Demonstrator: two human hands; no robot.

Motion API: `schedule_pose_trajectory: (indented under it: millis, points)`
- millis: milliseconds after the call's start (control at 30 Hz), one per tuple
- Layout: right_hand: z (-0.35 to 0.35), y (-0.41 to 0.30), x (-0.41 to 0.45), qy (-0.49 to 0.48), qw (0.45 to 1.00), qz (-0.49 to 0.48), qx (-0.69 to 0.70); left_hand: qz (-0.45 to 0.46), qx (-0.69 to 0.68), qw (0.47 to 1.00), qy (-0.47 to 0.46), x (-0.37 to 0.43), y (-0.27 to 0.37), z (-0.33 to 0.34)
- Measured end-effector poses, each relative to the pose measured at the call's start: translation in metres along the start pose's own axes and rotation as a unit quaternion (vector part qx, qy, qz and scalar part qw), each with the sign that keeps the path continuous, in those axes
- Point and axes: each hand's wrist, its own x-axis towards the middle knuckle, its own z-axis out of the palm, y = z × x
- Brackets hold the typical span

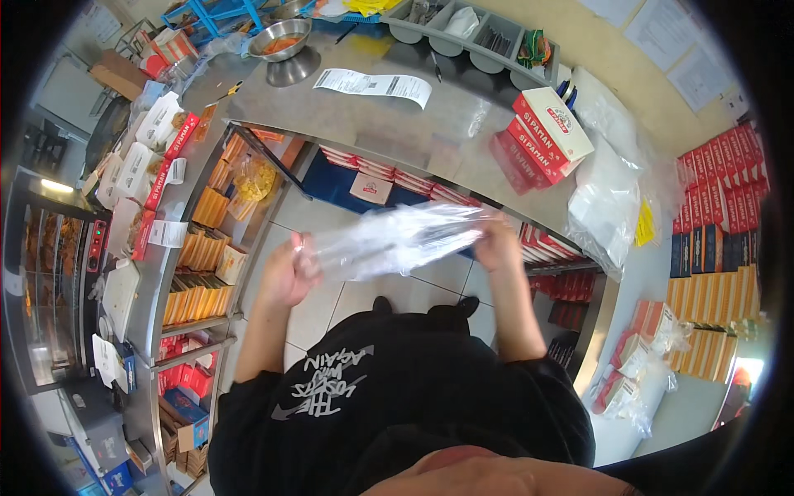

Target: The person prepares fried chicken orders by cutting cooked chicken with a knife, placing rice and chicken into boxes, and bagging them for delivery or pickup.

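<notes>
A clear plastic bag (397, 242) is stretched between my two hands above the floor, blurred by motion. My left hand (304, 270) grips its left end, and my right hand (499, 242) pinches the other end close to the counter's front edge. Beyond the bag, on the steel counter (372, 124), lie a printed paper slip (372, 85) and a black pen (437, 67). Two stacked red and white food boxes (549, 133) stand at the counter's right, beside a pile of clear plastic bags (605, 186).
A steel bowl (279, 42) with orange-red contents and a grey divided cutlery tray (477, 37) line the counter's back. Open food boxes (139, 170) stand on the left counter. Below are shelves of folded cartons (198, 297). Bagged boxes (633, 353) sit at right.
</notes>
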Motion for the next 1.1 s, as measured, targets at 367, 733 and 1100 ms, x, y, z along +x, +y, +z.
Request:
schedule_pose_trajectory:
  millis: [367, 733, 1100]
  points:
    - [0.112, 0.006, -0.053, -0.181, 0.785, -0.237, -0.543, 0.544, 0.672, 0.502, 0.029, 0.032, 0.015, 0.03]
    - [0.125, -0.08, -0.022, -0.108, 0.358, -0.659, -0.653, 0.472, 0.629, 0.538, 0.305, 0.0, 0.093, -0.076]
    - [-0.154, -0.202, 0.15, 0.148, 0.97, -0.002, -0.195, -0.02, 0.738, 0.664, 0.118, 0.065, -0.082, -0.081]
